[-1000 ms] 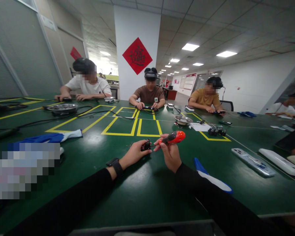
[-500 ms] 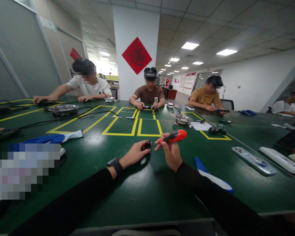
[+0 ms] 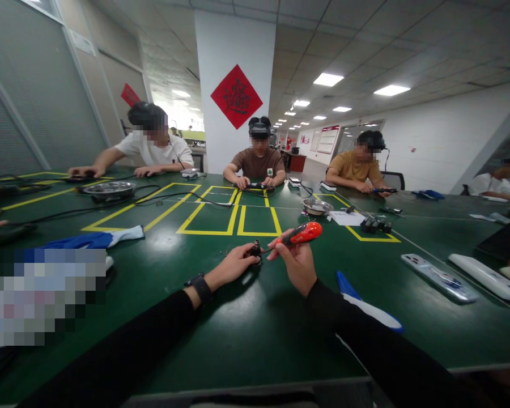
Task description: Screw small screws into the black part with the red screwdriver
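Ceiling panels (image 3: 328,80) glare above a dim room.

White pillar (image 3: 235,39), green table (image 3: 165,323), lit ceiling panels (image 3: 328,80).

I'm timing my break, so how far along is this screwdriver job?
Nothing clearly looks finished; small bits lie beside the left hand. In hand: the left holds the black part, the right hand the screwdriver, pointed at it. That work seems left to finish; how much, I can't tell.
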`<state>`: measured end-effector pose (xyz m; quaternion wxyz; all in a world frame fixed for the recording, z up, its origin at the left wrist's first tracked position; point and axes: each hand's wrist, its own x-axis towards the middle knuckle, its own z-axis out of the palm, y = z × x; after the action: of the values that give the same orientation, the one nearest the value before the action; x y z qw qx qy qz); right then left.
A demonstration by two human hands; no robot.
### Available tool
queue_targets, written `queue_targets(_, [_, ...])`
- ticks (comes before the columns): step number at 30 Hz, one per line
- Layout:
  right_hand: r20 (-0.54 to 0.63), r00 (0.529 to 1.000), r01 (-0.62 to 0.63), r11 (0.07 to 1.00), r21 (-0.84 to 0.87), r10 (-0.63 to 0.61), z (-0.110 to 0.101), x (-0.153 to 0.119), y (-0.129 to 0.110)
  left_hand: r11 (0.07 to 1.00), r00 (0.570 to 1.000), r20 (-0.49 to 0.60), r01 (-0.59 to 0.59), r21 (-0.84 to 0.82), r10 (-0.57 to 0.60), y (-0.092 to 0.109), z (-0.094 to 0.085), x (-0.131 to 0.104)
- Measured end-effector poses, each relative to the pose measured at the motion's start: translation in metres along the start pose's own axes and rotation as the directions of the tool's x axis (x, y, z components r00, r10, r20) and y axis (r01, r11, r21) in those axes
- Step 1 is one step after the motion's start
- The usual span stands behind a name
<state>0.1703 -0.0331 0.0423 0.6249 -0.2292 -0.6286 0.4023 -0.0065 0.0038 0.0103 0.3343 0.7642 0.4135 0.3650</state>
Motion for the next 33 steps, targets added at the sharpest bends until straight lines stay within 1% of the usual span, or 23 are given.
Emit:
queue_targets(2, [-0.017, 1.000, -0.003, 0.998, 0.057, 0.004, 0.0010, 0.0001, -0.0016, 1.000, 1.000, 0.001, -0.001, 0.006, 0.001, 0.0007, -0.0007, -0.0006])
queue_targets(4, [-0.014, 1.000, 0.000, 0.998, 0.070, 0.001, 0.0011, -0.0001, -0.0024, 1.000, 1.000, 0.001, -0.004, 0.010, 0.004, 0.0012, -0.0009, -0.0008])
queue_targets(9, [-0.019, 1.000, 0.004, 1.000, 0.028, -0.003, 0.0002, -0.0003, -0.0020, 1.000, 1.000, 0.003, -0.019, 0.006, 0.019, 0.0015, 0.0005, -0.0006])
queue_targets(15, [-0.001, 1.000, -0.004, 1.000, 0.018, 0.004, -0.0002, -0.0010, 0.0015, 1.000, 0.999, 0.027, -0.020, -0.019, 0.020, 0.0002, 0.0011, 0.0000])
queue_targets(22, [-0.056, 0.998, -0.005, 1.000, 0.020, 0.006, 0.0017, -0.0006, -0.0003, 1.000, 1.000, 0.016, -0.023, -0.008, 0.023, 0.0012, 0.0006, 0.0003])
queue_targets(27, [-0.066, 0.997, -0.024, 1.000, 0.012, 0.025, 0.0020, 0.0023, -0.0036, 1.000, 1.000, 0.021, -0.021, -0.015, 0.021, 0.0012, 0.0013, 0.0006])
queue_targets(29, [-0.070, 0.997, -0.024, 0.999, 0.028, 0.026, 0.0013, 0.0027, -0.0041, 1.000, 1.000, 0.017, -0.019, -0.020, 0.019, -0.0001, 0.0015, 0.0009])
queue_targets(33, [-0.025, 0.999, -0.046, 0.994, 0.101, 0.048, -0.0003, 0.0021, -0.0031, 1.000, 1.000, 0.015, -0.013, -0.008, 0.014, -0.0023, 0.0016, 0.0015])
